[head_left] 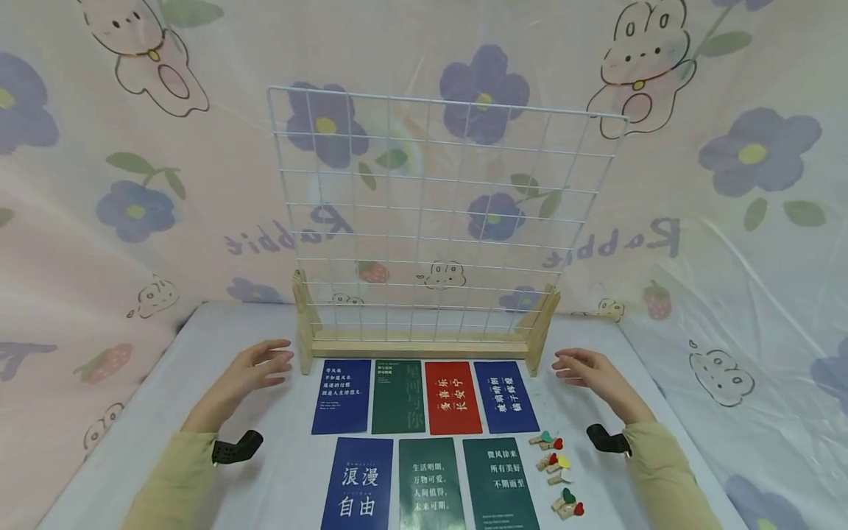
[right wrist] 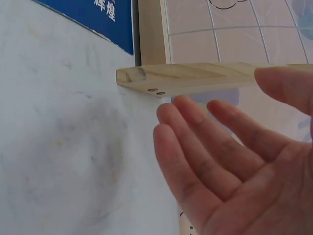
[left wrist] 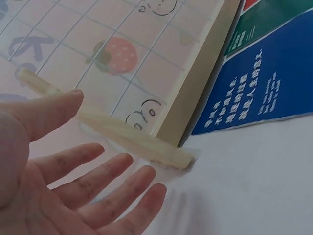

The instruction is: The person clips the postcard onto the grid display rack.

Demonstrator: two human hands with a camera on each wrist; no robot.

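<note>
A white wire grid (head_left: 437,213) stands upright in a wooden base (head_left: 424,347) with a foot at each end. Beside the left foot (head_left: 305,324) my left hand (head_left: 255,368) is held with its fingers apart, holding nothing. My right hand (head_left: 592,375) mirrors it near the right foot (head_left: 543,331), also holding nothing. In the left wrist view, the left fingers (left wrist: 122,196) spread below the wooden foot (left wrist: 107,125). The right wrist view has the right hand (right wrist: 234,166) just under its foot (right wrist: 195,76), fingers relaxed. Whether either hand touches the wood I cannot tell.
Printed cards lie in two rows before the base, among them a red card (head_left: 453,397), a blue card (head_left: 358,482) and a green card (head_left: 430,486). Several small wooden clips (head_left: 553,462) with coloured tops lie right of them. A patterned cloth (head_left: 411,44) hangs behind.
</note>
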